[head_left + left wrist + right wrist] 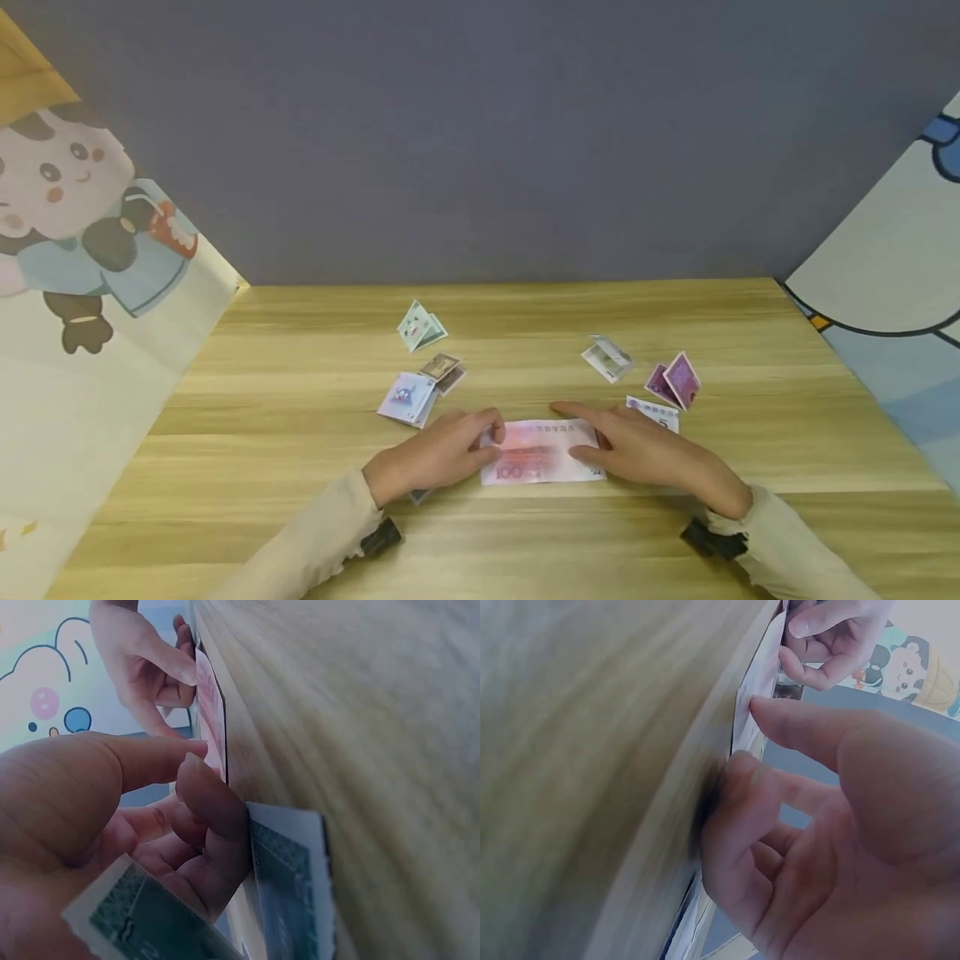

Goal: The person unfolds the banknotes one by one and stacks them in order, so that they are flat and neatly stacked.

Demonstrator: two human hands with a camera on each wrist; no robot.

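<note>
A pink 100 banknote point(536, 454) lies spread nearly flat between both hands, just above the wooden tabletop. My left hand point(450, 450) pinches its left end between thumb and curled fingers. At the other end, my right hand point(637, 442) grips the note with the thumb on its face and a finger stretched past the far edge. A folded green banknote point(289, 877) stands close beside the left fingers and is mostly hidden by that hand in the head view. Partly under the right hand lies a pale purple 5 banknote point(656, 412).
Left of centre are folded notes: a green one point(420, 327), a brown one point(442, 371) and a bluish one point(408, 398). On the right stand a folded grey-green note point(607, 358) and a purple note point(675, 382). A grey panel point(510, 150) rises behind the table point(300, 517).
</note>
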